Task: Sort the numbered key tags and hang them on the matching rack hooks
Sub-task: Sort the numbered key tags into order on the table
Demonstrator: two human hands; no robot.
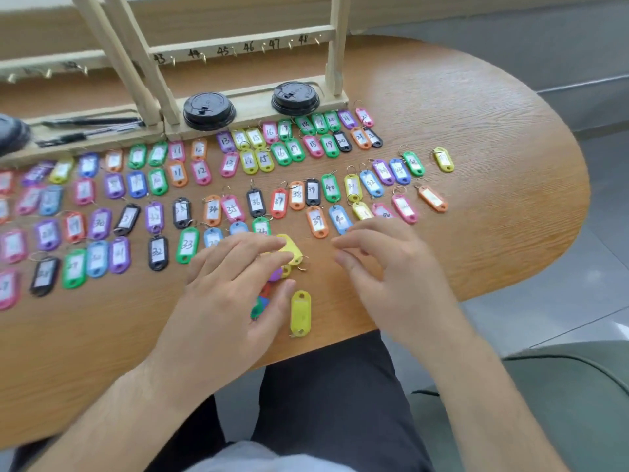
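Several coloured numbered key tags [255,201] lie in rows across the wooden table [476,165]. The wooden rack [238,46] stands at the back, its hooks marked 43 to 48. My left hand [235,287] lies over a small heap of unsorted tags, its fingertips touching a yellow tag [291,248]; green, red and purple tags peek from under the palm. A yellow tag [301,311] lies face down just right of that hand. My right hand [384,267] hovers with loosely curled fingers, holding nothing, below tags 39 and 40.
Two black cup lids [209,109] sit on the rack's base. Black pens [92,122] lie on a second base at the left. The table's rounded edge runs close in front of me, with my lap below it.
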